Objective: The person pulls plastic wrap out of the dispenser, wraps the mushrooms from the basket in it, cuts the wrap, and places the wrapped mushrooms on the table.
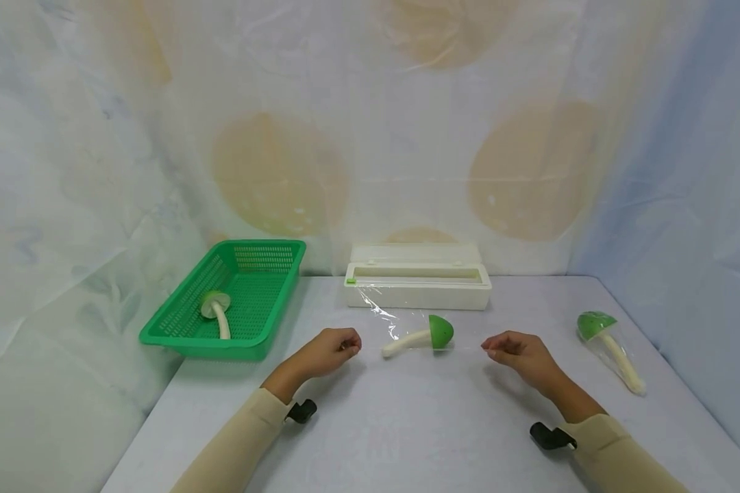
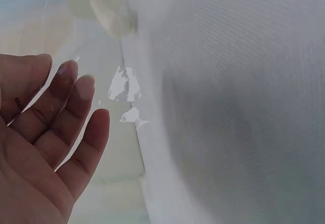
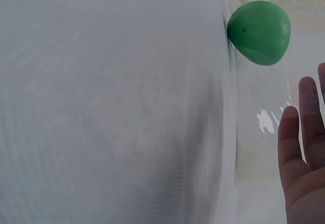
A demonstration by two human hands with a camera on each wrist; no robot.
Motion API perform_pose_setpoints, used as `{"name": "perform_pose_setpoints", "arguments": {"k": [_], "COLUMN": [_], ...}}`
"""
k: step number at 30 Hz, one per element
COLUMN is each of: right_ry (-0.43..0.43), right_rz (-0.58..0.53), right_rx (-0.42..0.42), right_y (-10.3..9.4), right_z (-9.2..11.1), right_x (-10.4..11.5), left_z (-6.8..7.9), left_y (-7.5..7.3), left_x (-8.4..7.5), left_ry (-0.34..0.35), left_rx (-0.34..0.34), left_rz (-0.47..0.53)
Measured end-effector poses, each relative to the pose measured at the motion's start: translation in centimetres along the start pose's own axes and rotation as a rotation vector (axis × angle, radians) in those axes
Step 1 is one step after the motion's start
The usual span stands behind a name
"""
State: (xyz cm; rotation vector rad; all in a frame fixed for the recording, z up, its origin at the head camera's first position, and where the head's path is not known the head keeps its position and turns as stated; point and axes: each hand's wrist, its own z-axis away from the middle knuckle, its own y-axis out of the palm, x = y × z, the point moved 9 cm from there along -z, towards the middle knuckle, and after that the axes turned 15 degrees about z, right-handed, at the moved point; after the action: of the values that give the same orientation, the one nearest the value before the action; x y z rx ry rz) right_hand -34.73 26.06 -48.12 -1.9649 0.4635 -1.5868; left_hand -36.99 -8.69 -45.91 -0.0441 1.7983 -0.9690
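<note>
In the head view, a toy mushroom (image 1: pixel 441 332) with a green cap and white stem lies on its side between the hands. Clear cling film (image 1: pixel 382 308) stretches over it from the front of a white dispenser box (image 1: pixel 416 296). My left hand (image 1: pixel 329 352) is left of the stem, its thumb and fingertips pinching the film's near left edge. On the other side, my right hand (image 1: pixel 521 356) pinches the film's right edge between thumb and forefinger. In the right wrist view, the green cap (image 3: pixel 260 33) is close to the fingers, apart from them.
A green plastic basket (image 1: pixel 255 349) at the left holds another mushroom (image 1: pixel 216 305). A third mushroom (image 1: pixel 619 359), wrapped in film, lies by the table's right edge. Patterned curtain sheets (image 1: pixel 407 137) enclose the table (image 1: pixel 395 438) behind and at the sides.
</note>
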Motion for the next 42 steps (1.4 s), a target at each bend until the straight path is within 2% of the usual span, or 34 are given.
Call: {"name": "perform_pose_setpoints", "arguments": {"k": [7,13,16,19,23,25,28,32,36,42], "right_ry": [-0.016,-0.026,-0.059,-0.086,-0.067,-0.044,0.022,0.140,0.202,0.211], "right_rz": [-0.024,0.023,0.010,-0.058,-0.118,-0.139,-0.141,-0.100,-0.006,0.196], "right_rx": [0.012,-0.014,-0.043,-0.068,-0.085,-0.086,-0.082,-0.054,-0.035,-0.023], "right_y": [0.2,0.0,0.0,0.2,0.6,0.8,1.3,2.2,2.6,2.2], "right_z": [0.3,-0.1,-0.7,-1.4,-2.7,-3.5,-4.9,-6.7,-7.6,-8.6], "right_x": [0.0,0.0,0.2,0.4,0.1,0.0,-0.8,-2.4,-3.2,-3.5], "left_z": [0.2,0.1,-0.3,-1.0,-2.2,-3.0,-3.8,-4.6,-5.5,-6.6], "left_y": [-0.1,0.3,0.4,0.3,0.0,-0.1,-0.2,0.0,0.0,-0.4], "left_x": [-0.8,-0.5,-0.2,0.0,0.6,1.5,3.2,5.3,5.8,6.4], "left_ry": [0.064,0.045,0.023,0.022,0.018,-0.023,-0.124,-0.240,-0.269,-0.307], "left_rx": [-0.036,-0.025,-0.034,-0.055,-0.087,-0.098,-0.112,-0.096,-0.052,-0.040], "left_rz": [-0.025,-0.017,0.012,0.053,0.115,0.158,0.189,0.147,0.099,0.023]}}
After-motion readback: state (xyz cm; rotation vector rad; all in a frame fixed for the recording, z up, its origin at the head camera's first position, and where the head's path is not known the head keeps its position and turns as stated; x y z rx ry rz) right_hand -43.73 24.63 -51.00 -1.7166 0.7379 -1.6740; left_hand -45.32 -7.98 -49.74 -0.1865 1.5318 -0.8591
